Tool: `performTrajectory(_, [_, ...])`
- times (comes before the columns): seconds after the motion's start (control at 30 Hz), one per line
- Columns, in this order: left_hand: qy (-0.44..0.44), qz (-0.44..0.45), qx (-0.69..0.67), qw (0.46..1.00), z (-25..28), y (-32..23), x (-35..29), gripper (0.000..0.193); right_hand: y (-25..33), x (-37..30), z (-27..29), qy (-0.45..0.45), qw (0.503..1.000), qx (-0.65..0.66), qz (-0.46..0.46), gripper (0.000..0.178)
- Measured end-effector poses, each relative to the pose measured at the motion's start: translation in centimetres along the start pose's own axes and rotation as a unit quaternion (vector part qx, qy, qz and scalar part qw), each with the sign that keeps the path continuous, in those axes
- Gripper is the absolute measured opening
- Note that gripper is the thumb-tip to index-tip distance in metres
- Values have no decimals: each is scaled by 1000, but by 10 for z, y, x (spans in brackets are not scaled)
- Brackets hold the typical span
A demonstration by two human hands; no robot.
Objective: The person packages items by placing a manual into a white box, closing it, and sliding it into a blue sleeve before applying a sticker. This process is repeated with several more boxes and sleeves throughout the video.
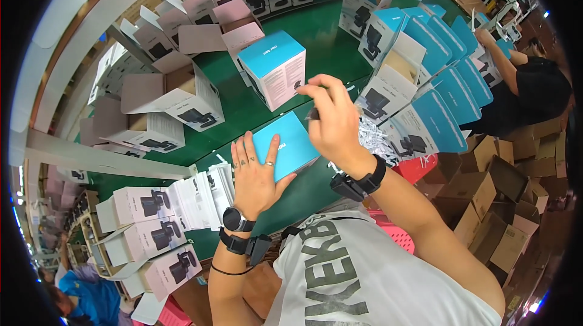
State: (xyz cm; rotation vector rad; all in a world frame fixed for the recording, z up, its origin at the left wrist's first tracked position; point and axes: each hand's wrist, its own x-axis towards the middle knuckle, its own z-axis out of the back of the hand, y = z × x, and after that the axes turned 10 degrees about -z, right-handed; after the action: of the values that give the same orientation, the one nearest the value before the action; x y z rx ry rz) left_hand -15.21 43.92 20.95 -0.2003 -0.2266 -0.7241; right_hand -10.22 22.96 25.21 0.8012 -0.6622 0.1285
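My left hand (pixel 255 171) lies flat with fingers spread on the blue lid of a closed carton (pixel 290 144) in front of me. Just right of that carton, my right hand (pixel 335 124) is raised with its fingers curled. A small dark thing shows at its palm, too hidden to name. Behind them stands another closed carton (pixel 278 71) with a blue top and a white printed side, close to my right fingertips. A stack of white folded leaflets (pixel 200 198) sits left of my left hand.
Open cartons (pixel 182 104) stand at the left and along the back of the green table (pixel 316 19). Several open blue-flapped cartons (pixel 425 113) crowd the right, near shredded silvery strips (pixel 371 138). Brown boxes (pixel 467 186) pile beyond. A co-worker (pixel 522 83) works at the right.
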Motion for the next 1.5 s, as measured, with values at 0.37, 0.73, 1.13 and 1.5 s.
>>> performTrajectory(0.37, [7,9,0,1000,1,4,-7,89,-51,-58,0,225,957,151,-101,38])
performTrajectory(0.73, [-1,-24,-23,999,19,11,-10,89,-87,-85,9,187,974,124,-2,31])
performTrajectory(1.13, [-126,-59,-85,987,-12,0,190,75,-180,-276,94,179,718,262,-620,30])
performTrajectory(1.5, [113,25,10,993,-90,18,428,95,-186,-302,100,27,656,284,-699,22])
